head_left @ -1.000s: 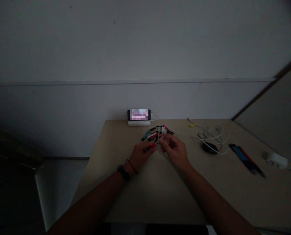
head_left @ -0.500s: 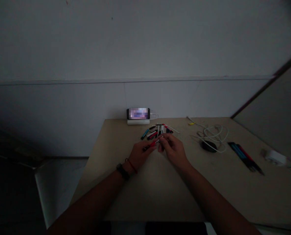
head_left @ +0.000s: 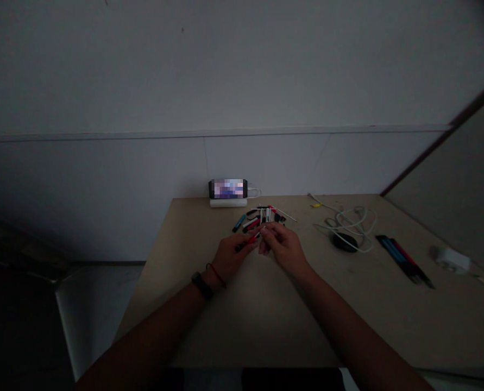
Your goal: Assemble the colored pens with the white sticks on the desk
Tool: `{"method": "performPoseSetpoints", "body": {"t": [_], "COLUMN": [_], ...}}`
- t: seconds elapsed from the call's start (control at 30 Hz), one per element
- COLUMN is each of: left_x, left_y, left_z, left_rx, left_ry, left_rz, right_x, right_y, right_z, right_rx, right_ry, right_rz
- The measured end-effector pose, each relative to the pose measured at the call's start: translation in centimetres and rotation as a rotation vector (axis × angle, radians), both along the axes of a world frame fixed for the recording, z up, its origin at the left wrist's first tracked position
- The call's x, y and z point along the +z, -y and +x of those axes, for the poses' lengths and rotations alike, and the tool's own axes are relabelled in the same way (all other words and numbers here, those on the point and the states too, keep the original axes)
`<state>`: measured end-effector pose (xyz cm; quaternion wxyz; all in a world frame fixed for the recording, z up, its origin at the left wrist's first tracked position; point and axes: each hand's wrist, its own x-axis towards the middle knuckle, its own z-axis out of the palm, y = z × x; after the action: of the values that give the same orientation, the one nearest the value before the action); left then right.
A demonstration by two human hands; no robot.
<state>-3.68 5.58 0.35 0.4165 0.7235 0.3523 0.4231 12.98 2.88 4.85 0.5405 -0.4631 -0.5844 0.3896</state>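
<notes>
Phone screen (head_left: 228, 188): pixelated, unreadable | left hand (head_left: 228, 253): fingers clamped on red pen part (head_left: 252, 239) | right hand (head_left: 287, 248): fingers pinching white rod (head_left: 259, 233)

Red pen piece (head_left: 253, 238): plastic-looking. Counter (head_left: 233, 326): smooth, faint dull sheen. Mouse (head_left: 344, 243): dark plastic. Wall (head_left: 242, 81): matt, smooth.

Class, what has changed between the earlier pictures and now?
The right hand edged slightly toward the left hand; less of the thin white stick seems to show between them. The phone screen looks different. No new grasp or release shows: the left hand keeps the red pen part. The loose pile and white block lie as before.
</notes>
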Motion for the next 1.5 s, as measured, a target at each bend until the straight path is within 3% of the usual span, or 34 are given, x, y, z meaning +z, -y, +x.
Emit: {"method": "performPoseSetpoints", "body": {"t": [0.23,0.47,0.67,0.87,1.2,1.5], "left_x": [0.6,1.2,1.2,1.5,1.7,1.1], "left_y": [0.1,-0.2,-0.4,-0.4,-0.2,-1.0], "left_z": [0.0,-0.1,-0.1,-0.2,-0.1,-0.5], "left_rx": [0.024,0.085,0.024,-0.022,-0.100,0.137], "left_ry": [-0.008,0.078,0.246,0.379,0.342,0.307], "left_rz": [-0.013,-0.106,-0.189,-0.247,-0.290,-0.245], "right_x": [-0.6,-0.2,-1.3,-1.9,-1.2,-2.0], "right_y": [0.0,-0.5,-1.4,-1.7,-1.1,-2.2], "right_z": [0.0,0.6,1.2,0.8,0.3,2.3], "right_rx": [0.009,-0.174,-0.247,-0.133,-0.022,-0.283], "right_ry": [0.107,-0.004,0.031,0.039,-0.037,-0.037], "right_rz": [-0.030,0.024,-0.044,-0.172,-0.166,-0.043]}}
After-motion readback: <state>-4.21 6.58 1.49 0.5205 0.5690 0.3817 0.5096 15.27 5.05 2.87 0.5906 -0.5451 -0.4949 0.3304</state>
